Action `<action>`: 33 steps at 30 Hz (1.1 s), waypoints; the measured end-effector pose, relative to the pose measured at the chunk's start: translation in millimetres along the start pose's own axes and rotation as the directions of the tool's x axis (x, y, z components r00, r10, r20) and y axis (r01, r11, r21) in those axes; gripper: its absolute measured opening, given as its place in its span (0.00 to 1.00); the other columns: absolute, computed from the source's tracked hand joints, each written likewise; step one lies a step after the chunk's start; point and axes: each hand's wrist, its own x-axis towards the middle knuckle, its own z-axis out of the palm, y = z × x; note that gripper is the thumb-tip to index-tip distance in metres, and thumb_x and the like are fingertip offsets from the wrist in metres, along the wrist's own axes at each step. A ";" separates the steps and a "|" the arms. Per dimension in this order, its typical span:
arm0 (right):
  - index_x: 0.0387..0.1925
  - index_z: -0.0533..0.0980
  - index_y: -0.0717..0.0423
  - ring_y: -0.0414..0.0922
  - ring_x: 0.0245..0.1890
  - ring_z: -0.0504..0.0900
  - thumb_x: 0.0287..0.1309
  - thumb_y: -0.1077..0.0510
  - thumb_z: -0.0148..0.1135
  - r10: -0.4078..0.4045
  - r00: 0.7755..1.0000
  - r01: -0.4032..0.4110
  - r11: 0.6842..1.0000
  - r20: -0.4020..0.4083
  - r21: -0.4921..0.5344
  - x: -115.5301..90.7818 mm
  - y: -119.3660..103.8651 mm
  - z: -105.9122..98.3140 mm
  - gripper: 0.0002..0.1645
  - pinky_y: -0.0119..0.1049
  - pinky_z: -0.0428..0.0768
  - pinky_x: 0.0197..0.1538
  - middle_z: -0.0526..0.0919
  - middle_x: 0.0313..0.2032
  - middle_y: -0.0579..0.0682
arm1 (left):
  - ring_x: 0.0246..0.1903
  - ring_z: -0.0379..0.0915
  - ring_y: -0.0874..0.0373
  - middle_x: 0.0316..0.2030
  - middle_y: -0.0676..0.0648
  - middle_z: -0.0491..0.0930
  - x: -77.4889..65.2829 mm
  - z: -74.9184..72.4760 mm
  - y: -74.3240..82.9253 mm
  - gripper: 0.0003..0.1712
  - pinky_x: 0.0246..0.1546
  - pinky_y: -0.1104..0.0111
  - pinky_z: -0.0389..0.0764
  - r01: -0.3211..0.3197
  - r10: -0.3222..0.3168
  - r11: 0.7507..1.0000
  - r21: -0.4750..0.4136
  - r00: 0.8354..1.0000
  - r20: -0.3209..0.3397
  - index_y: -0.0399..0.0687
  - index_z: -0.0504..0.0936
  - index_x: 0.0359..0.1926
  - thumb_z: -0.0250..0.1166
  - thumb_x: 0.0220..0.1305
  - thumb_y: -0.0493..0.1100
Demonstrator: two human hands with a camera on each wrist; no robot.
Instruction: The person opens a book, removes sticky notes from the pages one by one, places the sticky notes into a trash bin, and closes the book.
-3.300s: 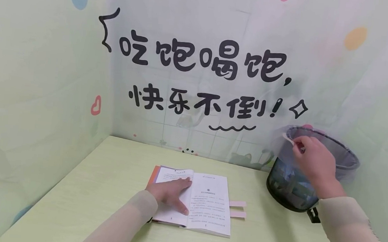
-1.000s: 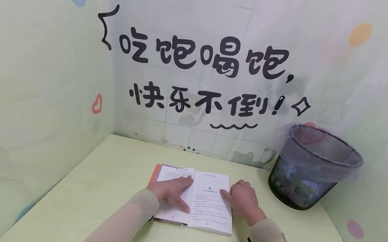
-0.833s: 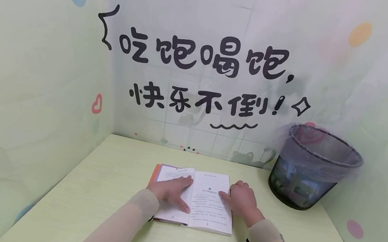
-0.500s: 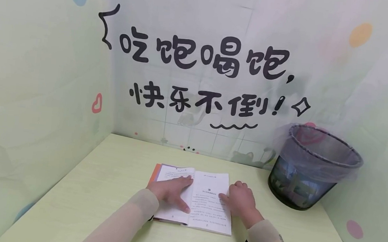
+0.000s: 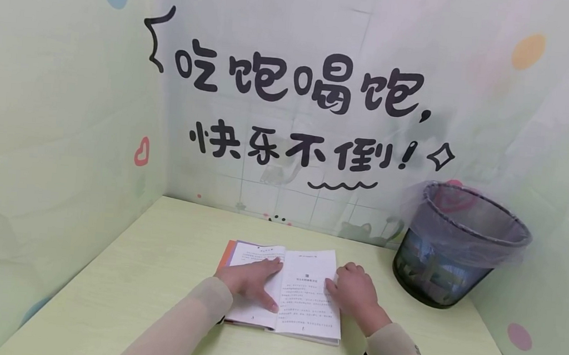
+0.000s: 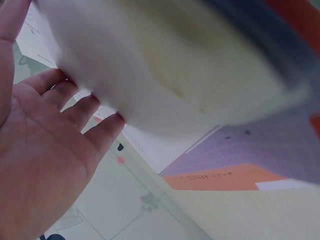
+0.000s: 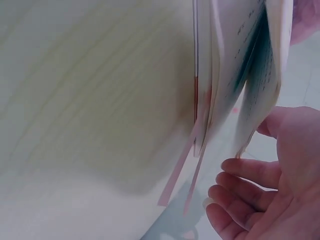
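Observation:
An open book (image 5: 305, 301) lies on the table, its orange and purple cover edges showing at the left. My left hand (image 5: 251, 282) rests spread on the left page, thumb and fingertips near the middle fold. At the right edge, my right hand (image 5: 356, 292) pinches some pages (image 7: 270, 85) between thumb and index finger; in the right wrist view they stand apart from the pages under them, the other fingers loosely bent. Two thin pink sticky tabs (image 7: 176, 175) stick out of the lower part of the book; in the head view they are hidden.
A dark wastebasket (image 5: 433, 267) with a translucent liner bag (image 5: 501, 253) over its rim stands at the back right of the pale wood-grain table (image 5: 184, 236). Printed cloth walls (image 5: 276, 32) enclose the table at the back and both sides.
My right hand has come from the wastebasket, where it held a thin pale strip, to the book's right edge. The right-hand pages have lifted slightly. My left hand has stayed put.

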 end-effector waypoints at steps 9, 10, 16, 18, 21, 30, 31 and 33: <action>0.45 0.81 0.66 0.53 0.45 0.74 0.59 0.42 0.67 -0.065 0.998 0.064 0.997 -0.025 -0.044 -2.7 -10.4 -6.1 0.30 0.50 0.77 0.50 0.78 0.46 0.57 | 0.71 0.41 0.54 0.75 0.53 0.47 1.2 1.7 -2.1 0.65 0.71 0.54 0.51 -0.001 0.001 1.000 -0.008 1.000 -0.001 0.54 0.56 0.76 0.78 0.42 0.67; 0.46 0.81 0.66 0.53 0.46 0.74 0.60 0.42 0.66 -0.067 0.997 0.066 0.997 -0.028 -0.038 -3.0 -11.6 -6.5 0.29 0.50 0.77 0.51 0.78 0.47 0.57 | 0.71 0.40 0.54 0.75 0.53 0.46 1.6 2.1 -2.4 0.65 0.71 0.55 0.51 0.001 -0.001 1.000 -0.007 1.000 0.001 0.54 0.55 0.77 0.77 0.42 0.67; 0.50 0.80 0.64 0.54 0.51 0.74 0.64 0.45 0.61 -0.083 0.995 0.087 0.995 -0.063 0.057 -4.3 -16.8 -10.4 0.27 0.51 0.77 0.54 0.78 0.51 0.58 | 0.71 0.41 0.54 0.75 0.53 0.46 1.7 2.0 -2.5 0.65 0.71 0.55 0.50 -0.002 0.002 1.000 -0.001 1.000 -0.003 0.54 0.55 0.77 0.77 0.43 0.67; 0.51 0.80 0.64 0.54 0.52 0.74 0.65 0.45 0.60 -0.085 0.995 0.090 0.992 -0.059 0.087 -5.0 -17.9 -10.9 0.27 0.51 0.77 0.55 0.78 0.52 0.58 | 0.71 0.41 0.54 0.75 0.53 0.46 1.7 2.1 -2.3 0.65 0.71 0.55 0.50 0.000 0.000 1.000 -0.001 1.000 -0.004 0.54 0.55 0.77 0.77 0.43 0.67; 0.53 0.79 0.64 0.54 0.54 0.73 0.66 0.45 0.60 -0.084 0.996 0.088 0.989 -0.038 0.119 -6.5 -19.6 -11.2 0.27 0.51 0.76 0.57 0.77 0.54 0.58 | 0.71 0.40 0.55 0.75 0.54 0.46 1.8 2.6 -2.2 0.65 0.71 0.56 0.50 0.009 -0.009 1.000 -0.010 1.000 -0.003 0.54 0.55 0.77 0.78 0.42 0.66; 0.58 0.78 0.59 0.51 0.52 0.76 0.68 0.45 0.58 -0.069 0.997 0.076 0.961 -0.034 0.266 -7.5 -23.6 -20.5 0.26 0.51 0.77 0.56 0.77 0.56 0.55 | 0.71 0.41 0.54 0.75 0.53 0.47 2.1 1.9 -3.0 0.65 0.71 0.55 0.51 -0.006 0.005 1.000 -0.012 1.000 -0.006 0.54 0.55 0.77 0.77 0.42 0.67; 0.59 0.77 0.58 0.50 0.52 0.77 0.68 0.45 0.58 -0.071 0.997 0.077 0.955 -0.031 0.287 -7.5 -24.1 -22.2 0.27 0.51 0.77 0.56 0.78 0.56 0.55 | 0.71 0.41 0.54 0.75 0.52 0.47 2.2 2.1 -3.2 0.65 0.71 0.56 0.51 -0.007 0.007 1.000 -0.011 1.000 -0.007 0.54 0.55 0.76 0.77 0.42 0.67; 0.62 0.74 0.58 0.50 0.53 0.76 0.69 0.45 0.57 -0.070 0.997 0.073 0.947 -0.023 0.313 -7.7 -24.4 -25.0 0.29 0.52 0.77 0.57 0.77 0.58 0.55 | 0.71 0.41 0.54 0.75 0.53 0.47 2.3 2.6 -3.4 0.65 0.71 0.56 0.51 -0.005 0.005 1.000 -0.012 1.000 -0.007 0.54 0.55 0.76 0.78 0.42 0.67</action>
